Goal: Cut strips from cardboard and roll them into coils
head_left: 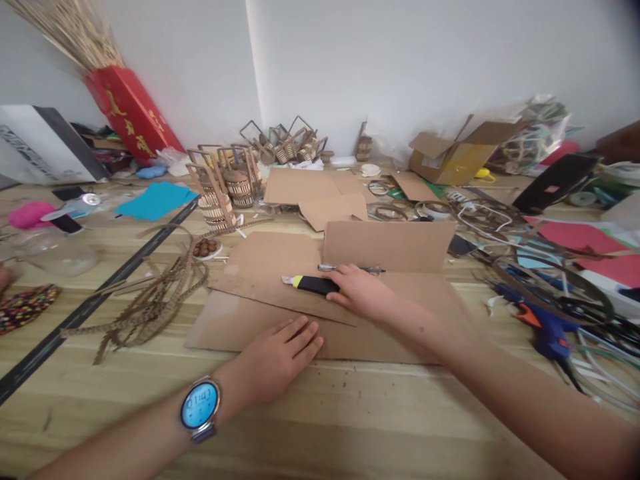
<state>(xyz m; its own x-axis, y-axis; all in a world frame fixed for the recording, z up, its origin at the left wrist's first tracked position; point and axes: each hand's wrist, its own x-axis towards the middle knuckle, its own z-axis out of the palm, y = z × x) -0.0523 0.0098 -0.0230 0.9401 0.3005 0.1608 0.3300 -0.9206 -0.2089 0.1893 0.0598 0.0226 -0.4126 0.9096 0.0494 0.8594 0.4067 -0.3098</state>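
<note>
Far left: a pink bundle [31, 215] sat behind a clear jar [65, 252], with a multicoloured beaded piece [30, 308] nearer the front edge. Behind these, a red container [131, 113] with gold characters leaned to one side, dry stalks [75, 33] fanning from its top. A long black strip [107, 287] crossed the wooden table [320, 427] diagonally, blue sheets [157, 200] at its far end. Just right of the strip's middle, loose brown woven bands [155, 307] lay in a tangle. Next came small handled baskets [217, 208] and, nearer, a white dish of round brown beads [206, 249].

Centre: the left hand [280, 353], wristwatch [200, 404] on its wrist, rested palm down, fingers extended, on the near edge of a cardboard sheet [225, 327]; it gripped nothing. A second cardboard piece [270, 267] overlapped that sheet. Upon it lay a black-and-yellow utility knife [316, 285], blade end to the left. The right hand [357, 290] covered the knife's right end, fingers bent; whether it was gripping could not be told. A pen [377, 271] lay just beyond, partly hidden by that hand. An upright cardboard flap [390, 247] stood behind.

Right: a blue glue gun [550, 330] lay among cables, red sheets [580, 240] behind it.
</note>
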